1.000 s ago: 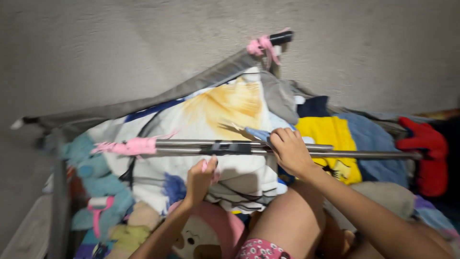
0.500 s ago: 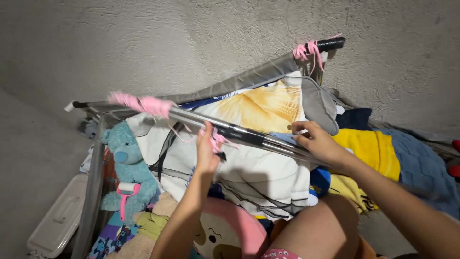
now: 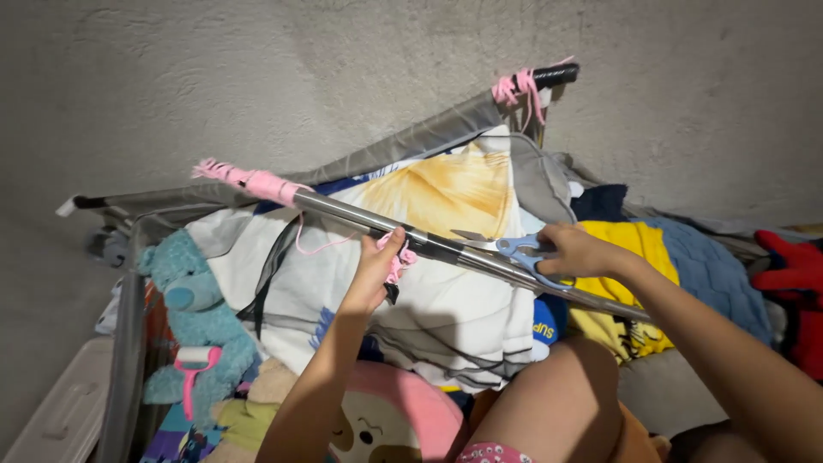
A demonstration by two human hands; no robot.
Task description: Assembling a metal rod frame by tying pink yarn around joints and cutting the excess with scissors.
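Pink cord (image 3: pixel 396 257) wraps a slanting metal pole (image 3: pixel 360 214), and the left hand (image 3: pixel 375 273) pinches it tight there. Just beside, the right hand (image 3: pixel 576 251) grips blue-handled scissors (image 3: pixel 514 249), blades parted toward the cord, above a printed blanket (image 3: pixel 446 309).

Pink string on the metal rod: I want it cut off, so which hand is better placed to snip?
Right hand: it holds the blue-handled scissors pointing along the rod. Left hand pinches the pink string.
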